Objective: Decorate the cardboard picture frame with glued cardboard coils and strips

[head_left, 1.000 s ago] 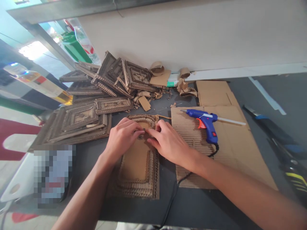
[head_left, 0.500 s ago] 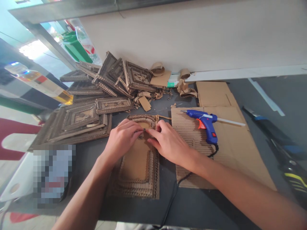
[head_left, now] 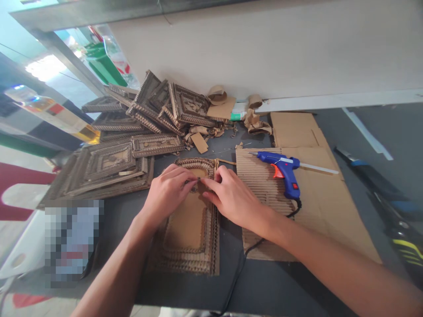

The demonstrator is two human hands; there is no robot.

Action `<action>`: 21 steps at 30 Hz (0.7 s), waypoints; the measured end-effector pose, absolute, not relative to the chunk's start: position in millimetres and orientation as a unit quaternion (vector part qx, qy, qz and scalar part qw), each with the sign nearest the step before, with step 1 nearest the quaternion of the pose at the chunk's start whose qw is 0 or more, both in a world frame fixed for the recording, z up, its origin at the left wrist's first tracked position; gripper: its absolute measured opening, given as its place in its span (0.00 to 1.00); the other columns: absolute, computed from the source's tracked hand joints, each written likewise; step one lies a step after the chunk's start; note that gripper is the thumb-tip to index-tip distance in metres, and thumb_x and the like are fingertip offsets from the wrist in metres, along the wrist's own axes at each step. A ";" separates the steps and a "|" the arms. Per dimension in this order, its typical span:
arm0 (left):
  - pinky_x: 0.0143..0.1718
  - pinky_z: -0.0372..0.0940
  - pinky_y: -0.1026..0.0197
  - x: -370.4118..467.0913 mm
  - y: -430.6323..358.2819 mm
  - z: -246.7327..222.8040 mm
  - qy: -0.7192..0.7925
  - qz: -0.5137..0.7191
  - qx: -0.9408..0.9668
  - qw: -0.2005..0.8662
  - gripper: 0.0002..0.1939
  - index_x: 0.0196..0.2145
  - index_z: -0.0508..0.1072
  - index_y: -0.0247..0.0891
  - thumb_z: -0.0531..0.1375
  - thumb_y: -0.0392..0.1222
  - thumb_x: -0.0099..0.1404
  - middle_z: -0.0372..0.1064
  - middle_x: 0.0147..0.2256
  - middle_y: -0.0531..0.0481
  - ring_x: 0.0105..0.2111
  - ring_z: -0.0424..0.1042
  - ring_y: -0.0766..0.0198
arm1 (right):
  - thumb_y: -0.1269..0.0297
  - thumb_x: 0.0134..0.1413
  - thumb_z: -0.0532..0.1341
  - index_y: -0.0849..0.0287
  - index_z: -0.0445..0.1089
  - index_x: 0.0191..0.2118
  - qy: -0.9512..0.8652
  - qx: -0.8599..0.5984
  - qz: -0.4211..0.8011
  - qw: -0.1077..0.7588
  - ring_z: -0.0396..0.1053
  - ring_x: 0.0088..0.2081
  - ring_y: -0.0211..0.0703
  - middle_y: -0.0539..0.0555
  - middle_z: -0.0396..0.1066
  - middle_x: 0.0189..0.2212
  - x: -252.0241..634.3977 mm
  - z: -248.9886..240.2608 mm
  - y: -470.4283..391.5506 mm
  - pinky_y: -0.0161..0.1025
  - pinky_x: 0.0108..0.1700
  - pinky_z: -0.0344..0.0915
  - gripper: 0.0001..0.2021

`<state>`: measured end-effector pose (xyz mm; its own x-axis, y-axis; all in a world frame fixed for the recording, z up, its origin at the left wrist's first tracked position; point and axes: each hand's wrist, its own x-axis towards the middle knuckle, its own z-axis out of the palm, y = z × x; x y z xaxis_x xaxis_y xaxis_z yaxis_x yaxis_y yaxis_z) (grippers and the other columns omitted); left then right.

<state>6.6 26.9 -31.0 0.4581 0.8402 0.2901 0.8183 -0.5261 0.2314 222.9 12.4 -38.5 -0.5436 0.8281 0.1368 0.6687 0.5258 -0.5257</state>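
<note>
A brown cardboard panel with raised corrugated borders lies on the dark table in front of me. Over its upper half, my left hand and my right hand meet fingertip to fingertip. Both are closed in a pinch on a tiny dark piece, too small to name. Just below the fingers, a small curled cardboard bit shows on the panel. To the right of my right hand, a blue hot glue gun with an orange trigger and a white glue stick rests on a corrugated cardboard sheet.
Finished-looking cardboard frames are piled at the left and back. Paper scraps lie behind the panel. A box cutter and white glue sticks are at the right. The glue gun's cord crosses the table. A bottle stands left.
</note>
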 end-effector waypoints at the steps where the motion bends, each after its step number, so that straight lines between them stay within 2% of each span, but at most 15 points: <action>1: 0.45 0.69 0.57 7.0 26.7 -30.6 0.487 0.186 0.853 0.030 0.06 0.38 0.79 0.39 0.61 0.39 0.69 0.79 0.39 0.49 0.42 0.73 0.58 | 0.62 0.68 0.57 0.57 0.72 0.54 -0.853 -0.439 0.211 0.187 0.63 0.40 0.45 0.58 0.61 0.41 222.9 -38.0 12.4 0.46 0.43 0.69 0.13; 12: 0.49 0.68 0.58 6.8 24.7 -30.3 0.483 0.183 0.855 0.047 0.09 0.40 0.80 0.42 0.58 0.38 0.71 0.77 0.43 0.49 0.44 0.72 0.59 | 0.61 0.67 0.58 0.59 0.70 0.56 -0.852 -0.451 0.203 0.171 0.66 0.42 0.48 0.60 0.64 0.44 221.9 -34.0 11.7 0.49 0.46 0.71 0.16; 17: 0.49 0.68 0.58 6.3 23.8 -30.3 0.477 0.188 0.858 0.041 0.10 0.40 0.80 0.40 0.58 0.38 0.72 0.77 0.43 0.48 0.43 0.72 0.60 | 0.62 0.65 0.62 0.62 0.71 0.54 -0.861 -0.454 0.177 0.147 0.70 0.47 0.53 0.60 0.69 0.44 231.1 0.5 2.5 0.50 0.48 0.72 0.16; 19: 0.48 0.68 0.58 6.4 23.9 -30.2 0.470 0.191 0.861 0.034 0.11 0.40 0.81 0.39 0.57 0.37 0.72 0.77 0.43 0.48 0.43 0.72 0.60 | 0.61 0.65 0.62 0.59 0.73 0.52 -0.879 -0.427 0.159 0.141 0.73 0.43 0.50 0.57 0.73 0.42 242.6 23.6 -6.7 0.47 0.48 0.74 0.14; 21: 0.47 0.68 0.58 6.4 24.2 -30.3 0.463 0.194 0.864 0.027 0.11 0.40 0.81 0.39 0.57 0.37 0.72 0.77 0.42 0.49 0.42 0.73 0.60 | 0.56 0.62 0.64 0.52 0.74 0.52 -0.909 -0.359 0.143 0.155 0.75 0.42 0.47 0.53 0.76 0.43 256.8 42.7 -18.9 0.43 0.43 0.76 0.14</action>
